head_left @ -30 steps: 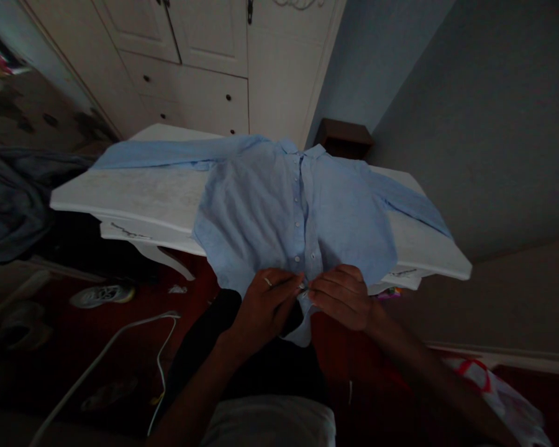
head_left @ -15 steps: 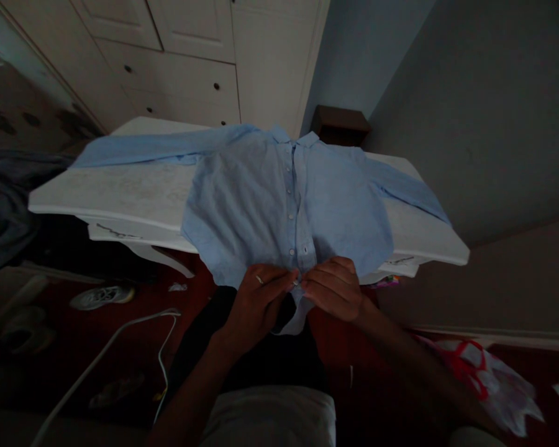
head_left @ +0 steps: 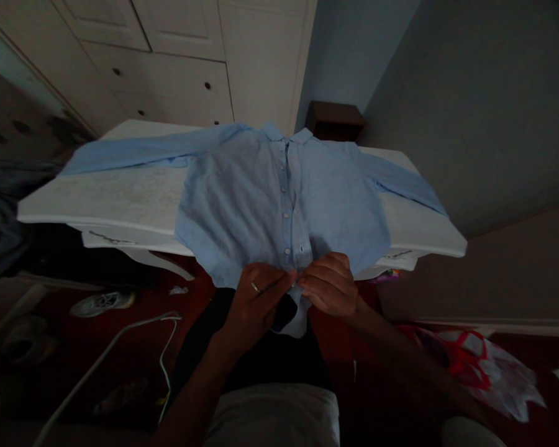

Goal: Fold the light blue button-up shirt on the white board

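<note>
A light blue button-up shirt (head_left: 261,192) lies face up on a white table (head_left: 121,202), sleeves spread to both sides and its hem hanging over the near edge. My left hand (head_left: 256,298), with a ring on one finger, pinches the left side of the front placket near the hem. My right hand (head_left: 330,284) pinches the right side of the placket, fingertips meeting the left hand's at a low button. Several buttons above them appear fastened.
White cupboards with drawers (head_left: 177,68) stand behind the table, and a dark wooden stand (head_left: 335,121) sits in the corner. A shoe (head_left: 102,302) and a white cable (head_left: 121,338) lie on the red floor at left. A red-and-white bag (head_left: 484,366) lies at right.
Both hands stayed pinched on the lower placket, shifting slightly. The view drifted, so the shirt and table sit a bit further left and higher in the picture.
</note>
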Available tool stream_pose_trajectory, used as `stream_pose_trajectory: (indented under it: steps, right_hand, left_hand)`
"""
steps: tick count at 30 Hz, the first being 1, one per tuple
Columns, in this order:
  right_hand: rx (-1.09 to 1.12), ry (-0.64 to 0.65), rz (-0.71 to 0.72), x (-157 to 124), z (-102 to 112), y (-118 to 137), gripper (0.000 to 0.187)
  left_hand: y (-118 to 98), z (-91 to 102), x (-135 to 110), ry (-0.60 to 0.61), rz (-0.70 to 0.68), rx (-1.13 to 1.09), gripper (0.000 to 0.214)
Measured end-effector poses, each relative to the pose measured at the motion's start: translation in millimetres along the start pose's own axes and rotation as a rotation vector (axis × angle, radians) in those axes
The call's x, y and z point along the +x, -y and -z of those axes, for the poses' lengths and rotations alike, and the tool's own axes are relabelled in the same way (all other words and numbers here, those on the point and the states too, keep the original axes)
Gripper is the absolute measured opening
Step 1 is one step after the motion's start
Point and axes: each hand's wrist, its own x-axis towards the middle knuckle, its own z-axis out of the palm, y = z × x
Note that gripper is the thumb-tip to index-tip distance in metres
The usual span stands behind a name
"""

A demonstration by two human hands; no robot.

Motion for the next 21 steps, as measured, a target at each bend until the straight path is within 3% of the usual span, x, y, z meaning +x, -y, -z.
stream_pose_trajectory:
  steps: [5, 14, 21]
  right_hand:
    - [-0.028, 0.038, 0.051, -3.1, 4.8, 1.2, 0.011]
    - [-0.063, 0.086, 0.045, -7.4, 7.8, 0.5, 0.008]
    - [-0.11, 0.087, 0.059, -5.9, 6.8, 2.0, 0.009]
  left_hand:
    - [-1.2, -1.0, 0.2, -0.039, 0.009, -0.014, 0.039]
    - [1.7, 1.7, 3.6, 0.008, 0.02, -0.123, 0.038]
    - [5.8, 14.3, 3.2, 0.197, 0.112, -0.316, 0.044]
